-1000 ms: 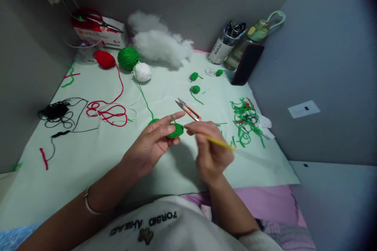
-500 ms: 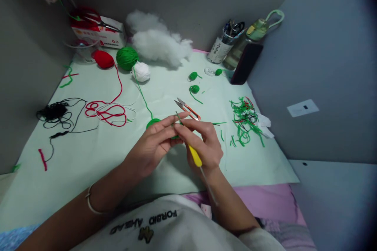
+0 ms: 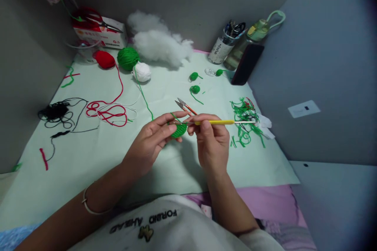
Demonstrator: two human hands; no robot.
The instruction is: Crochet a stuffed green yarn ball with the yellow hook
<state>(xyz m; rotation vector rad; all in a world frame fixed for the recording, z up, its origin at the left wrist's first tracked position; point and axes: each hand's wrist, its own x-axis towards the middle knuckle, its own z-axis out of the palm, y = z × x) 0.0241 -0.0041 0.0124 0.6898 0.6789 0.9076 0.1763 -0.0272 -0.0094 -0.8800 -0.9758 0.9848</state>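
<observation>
1. Head view: I see my left hand (image 3: 151, 143), fingers pinched on the green crochet piece (image 3: 179, 130), over the middle of the mat (image 3: 88, 153).
2. Right hand (image 3: 211, 143): fingers closed around the yellow hook (image 3: 216, 122), now level with its handle to the right; half a second ago it pointed down toward me.

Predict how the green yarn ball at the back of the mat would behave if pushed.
The green yarn ball looks round, so it would probably roll. Its strand trails toward the crochet piece, so it would likely unwind.

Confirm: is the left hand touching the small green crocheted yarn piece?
Touching. The head view shows fingertips of the left hand pinching the small green crocheted yarn piece, with no gap visible.
</observation>
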